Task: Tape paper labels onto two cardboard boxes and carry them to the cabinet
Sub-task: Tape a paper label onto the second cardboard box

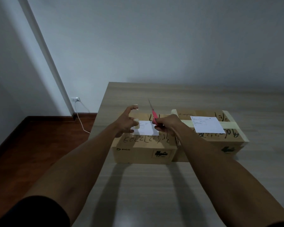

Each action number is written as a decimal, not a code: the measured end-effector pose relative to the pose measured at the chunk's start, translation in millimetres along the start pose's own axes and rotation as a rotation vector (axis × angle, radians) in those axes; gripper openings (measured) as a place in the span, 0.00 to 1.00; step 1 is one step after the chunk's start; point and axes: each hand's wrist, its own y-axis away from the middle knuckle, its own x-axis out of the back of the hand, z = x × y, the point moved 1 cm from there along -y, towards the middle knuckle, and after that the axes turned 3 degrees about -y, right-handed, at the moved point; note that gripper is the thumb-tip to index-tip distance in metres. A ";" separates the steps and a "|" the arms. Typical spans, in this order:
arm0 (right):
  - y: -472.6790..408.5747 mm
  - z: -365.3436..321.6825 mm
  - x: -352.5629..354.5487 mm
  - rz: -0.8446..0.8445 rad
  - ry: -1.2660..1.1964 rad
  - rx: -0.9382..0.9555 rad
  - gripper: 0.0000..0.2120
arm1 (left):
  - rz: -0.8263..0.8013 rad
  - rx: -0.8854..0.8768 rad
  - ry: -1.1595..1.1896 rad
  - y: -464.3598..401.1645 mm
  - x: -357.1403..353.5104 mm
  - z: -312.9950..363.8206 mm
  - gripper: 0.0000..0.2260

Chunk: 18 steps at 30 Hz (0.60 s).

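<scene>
Head view: right hand (166,126) holds scissors (153,113) (blades pointing away).

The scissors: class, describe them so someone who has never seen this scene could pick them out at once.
Start at the wooden table with two cardboard boxes side by side. Above the left box, the right hand grips the scissors, blades pointing up and away. Their pink handles are the only bright colour among brown card, white labels and pale tape.

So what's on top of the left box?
A paper label lies there. The left hand with a tape roll covers its left edge; whether it is taped can't be seen.
</scene>
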 end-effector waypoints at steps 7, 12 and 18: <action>-9.6 -19.4 33.0 -0.154 0.578 0.068 0.16 | -0.005 0.014 -0.002 -6.4 9.2 6.7 0.32; -4.6 -41.4 53.4 -0.281 0.870 0.038 0.20 | -0.003 0.036 -0.008 -11.0 10.9 12.0 0.32; 4.9 -55.8 60.2 -0.464 1.032 0.054 0.24 | -0.030 0.046 -0.029 -14.5 0.8 17.3 0.32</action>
